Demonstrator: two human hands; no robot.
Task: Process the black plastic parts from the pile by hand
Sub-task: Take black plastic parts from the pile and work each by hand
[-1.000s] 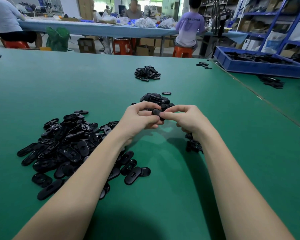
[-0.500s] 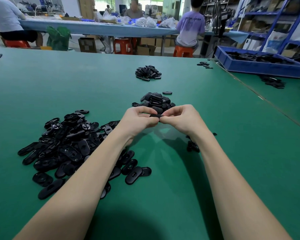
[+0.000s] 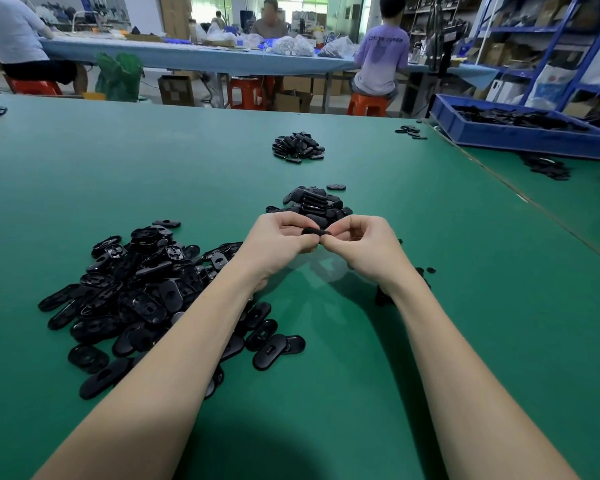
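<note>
Black plastic part (image 3: pixel 316 232), an oval seen edge-on, was pinched between my left hand (image 3: pixel 280 241) and right hand (image 3: pixel 365 245) above the green surface (image 3: pixel 430 341); the glossy pile (image 3: pixel 146 292) lay left.

- The black part (image 3: pixel 316 232) is mostly covered by the fingers of the left hand (image 3: pixel 280 244) and right hand (image 3: pixel 368 249); its shape cannot be told.
- The near side of the large pile (image 3: pixel 132 289) is hidden beneath the left forearm.
- Small pieces (image 3: pixel 383 296) are masked by the right wrist.
- The blue tray (image 3: pixel 520 135) is cut off at the right edge.
</note>
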